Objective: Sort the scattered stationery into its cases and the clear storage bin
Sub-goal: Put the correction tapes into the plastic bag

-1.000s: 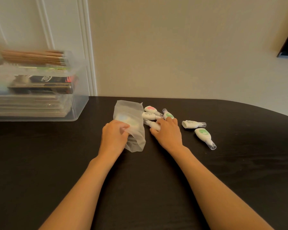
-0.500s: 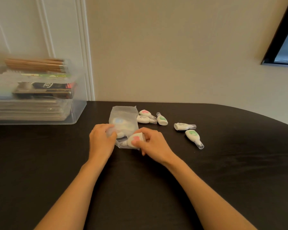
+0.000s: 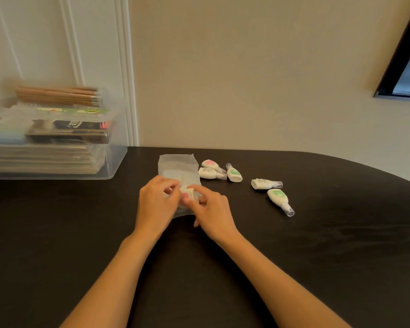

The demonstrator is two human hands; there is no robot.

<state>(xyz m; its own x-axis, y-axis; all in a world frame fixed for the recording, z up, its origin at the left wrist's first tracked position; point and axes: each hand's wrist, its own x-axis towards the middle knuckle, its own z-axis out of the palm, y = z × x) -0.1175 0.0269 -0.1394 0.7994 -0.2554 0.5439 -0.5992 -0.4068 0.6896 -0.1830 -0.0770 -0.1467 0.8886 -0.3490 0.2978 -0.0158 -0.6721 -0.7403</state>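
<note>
The dark worktop (image 3: 317, 256) runs to the wall at the back, and its right edge curves away toward the near right. Wide bare surface lies on both sides of the forearms and in front of the bin.

The clear bin (image 3: 114, 162) stands at the back left, against the wall, holding stacked flat packs with a dark box above them; a bundle of pencils (image 3: 57, 95) lies on top.

A frosted pouch (image 3: 178, 169) lies at mid-worktop, its open end toward the person. The left hand (image 3: 158, 204) pinches that open end with curled fingers. The right hand (image 3: 212, 214) pinches a pink-marked corrector (image 3: 187, 194) at the mouth, part of it already behind the plastic. Something pale shows deeper inside the pouch, too blurred to name.

Five correctors lie loose to the right: three (image 3: 208, 172) close together just beside the pouch, two (image 3: 265, 184) further right, well apart from the curved edge.

Half a second ago the pink-marked corrector lay across the mouth in the right hand's fingers; now it sits further in. A second ago that hand was among the loose ones.
</note>
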